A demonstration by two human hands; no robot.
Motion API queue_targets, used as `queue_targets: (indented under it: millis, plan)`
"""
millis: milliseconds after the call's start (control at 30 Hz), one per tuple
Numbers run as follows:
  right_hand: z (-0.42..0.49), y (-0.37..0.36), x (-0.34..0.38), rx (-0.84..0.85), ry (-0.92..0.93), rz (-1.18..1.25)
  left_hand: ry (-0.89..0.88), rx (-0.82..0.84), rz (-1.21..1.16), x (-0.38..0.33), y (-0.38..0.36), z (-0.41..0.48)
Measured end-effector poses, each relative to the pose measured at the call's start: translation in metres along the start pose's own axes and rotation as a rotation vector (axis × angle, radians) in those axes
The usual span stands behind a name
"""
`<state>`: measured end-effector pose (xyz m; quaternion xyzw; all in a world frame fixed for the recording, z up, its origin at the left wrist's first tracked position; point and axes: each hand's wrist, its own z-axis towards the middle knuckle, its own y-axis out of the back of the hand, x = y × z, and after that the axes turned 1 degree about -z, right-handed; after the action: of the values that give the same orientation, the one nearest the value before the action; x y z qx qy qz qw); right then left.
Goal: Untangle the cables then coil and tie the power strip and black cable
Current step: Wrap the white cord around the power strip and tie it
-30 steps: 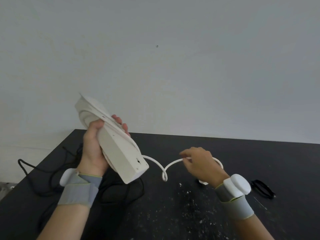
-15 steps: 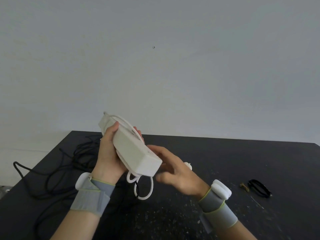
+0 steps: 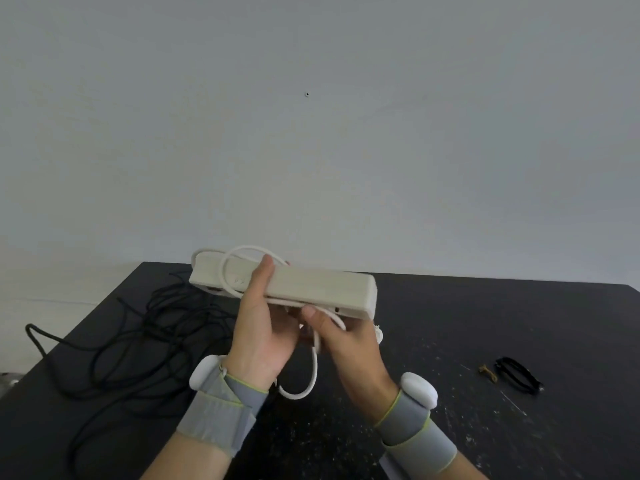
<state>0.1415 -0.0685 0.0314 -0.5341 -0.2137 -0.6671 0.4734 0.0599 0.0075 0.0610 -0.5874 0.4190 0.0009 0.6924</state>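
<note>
I hold a white power strip [image 3: 311, 287] level above the black table, its long side toward me. My left hand [image 3: 263, 327] grips its middle, thumb over the top face. Its white cord [image 3: 313, 372] loops over the strip's left end and hangs in a loop below. My right hand [image 3: 343, 341] is under the strip's right half, thumb and fingers closed on the cord there. A loose black cable [image 3: 138, 344] lies tangled on the table to the left, one loop hanging off the left edge.
The black table [image 3: 502, 323] has white specks near its front. A black band [image 3: 517, 374] and a small brown tie [image 3: 486, 372] lie at the right. A pale wall rises behind the table's far edge.
The strip has swung from a tilted pose to level. My right hand moved from the cord out on the table to under the strip. More cord is wrapped around the strip.
</note>
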Motion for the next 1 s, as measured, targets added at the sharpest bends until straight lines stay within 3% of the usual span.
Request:
queue_targets:
  millis: [200,567,700,867,1000]
  plan:
    - [0.014,0.013,0.019,-0.035,-0.167,0.307,-0.033,0.116,0.008,-0.006,0.000,-0.002]
    - [0.026,0.038,0.042,0.079,-0.321,0.501,-0.419,0.155,0.131,-0.030,0.008,0.001]
    - [0.029,0.051,0.049,0.057,-0.287,0.426,-0.471,0.237,0.582,-0.069,0.022,0.003]
    - [0.023,0.037,0.036,0.086,-0.270,0.255,-0.301,0.459,1.243,-0.063,0.021,-0.001]
    - [0.023,0.031,0.033,0.033,-0.319,0.320,-0.342,0.437,1.657,-0.041,0.019,-0.003]
